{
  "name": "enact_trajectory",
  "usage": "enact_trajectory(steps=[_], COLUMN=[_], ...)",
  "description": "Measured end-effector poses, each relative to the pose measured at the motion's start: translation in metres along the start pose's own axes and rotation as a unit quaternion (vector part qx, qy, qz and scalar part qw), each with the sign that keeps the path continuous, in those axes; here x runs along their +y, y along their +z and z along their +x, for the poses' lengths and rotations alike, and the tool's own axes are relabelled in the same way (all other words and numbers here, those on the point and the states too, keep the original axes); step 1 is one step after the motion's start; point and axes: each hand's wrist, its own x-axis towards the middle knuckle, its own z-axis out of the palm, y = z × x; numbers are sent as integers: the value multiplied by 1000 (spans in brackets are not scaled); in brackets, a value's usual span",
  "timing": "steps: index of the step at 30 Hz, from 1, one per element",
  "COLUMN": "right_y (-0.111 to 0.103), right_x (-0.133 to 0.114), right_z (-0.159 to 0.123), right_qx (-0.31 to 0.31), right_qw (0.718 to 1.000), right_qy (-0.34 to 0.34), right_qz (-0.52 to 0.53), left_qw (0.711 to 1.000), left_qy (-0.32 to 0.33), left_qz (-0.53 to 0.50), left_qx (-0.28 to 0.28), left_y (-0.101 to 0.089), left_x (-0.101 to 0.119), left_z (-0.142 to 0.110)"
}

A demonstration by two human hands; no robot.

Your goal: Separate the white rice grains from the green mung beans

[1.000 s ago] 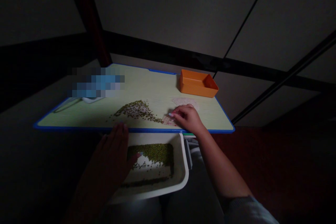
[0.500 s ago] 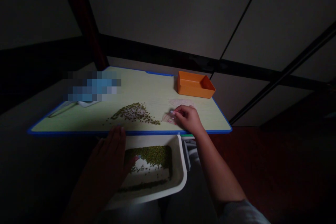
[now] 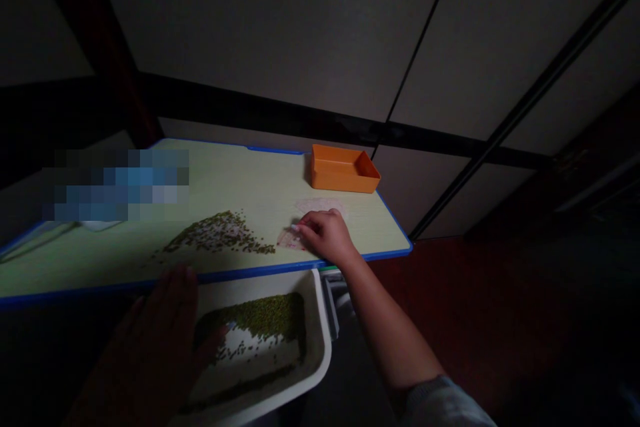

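My right hand [image 3: 327,237] rests low over the near side of the pale table [image 3: 255,180], thumb and fingertips pinched together. Whatever lies between those fingertips is too small to make out. Under and beside it is a faint pinkish patterned patch [image 3: 287,238]. Left of this hand, a loose pile of small green beans [image 3: 215,232] mixed with whitish bits is spread on the table. My left hand [image 3: 155,340], in deep shadow, lies over the left part of a white tub [image 3: 320,340]; its fingers are stretched out and the thumb reaches inside. Many green beans [image 3: 273,313] cover the tub's bottom.
An orange open box [image 3: 345,177] stands at the table's back right. A blurred-out bluish object [image 3: 125,183] is at the left. Blue edging [image 3: 225,275] runs along the table's near side, just beyond the tub. Panelled wall [image 3: 280,33] rises behind.
The view has swung to the right, so everything appears shifted left and slightly lower. My right hand keeps its pinch by the patterned patch; my left hand stays over the tub.
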Motion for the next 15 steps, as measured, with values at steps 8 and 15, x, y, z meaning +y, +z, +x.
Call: enact_trajectory(steps=[8, 15], right_y=[-2, -1], right_x=[1, -3], right_z=[-3, 0], right_qx=[43, 17], right_qw=[997, 997], right_qy=[40, 55], right_qz=[45, -51], left_qw=[1000, 999], left_qy=[1, 24], left_qz=[2, 21], left_qx=[-6, -13], left_y=[6, 3], left_x=[-6, -7], left_z=[-1, 1])
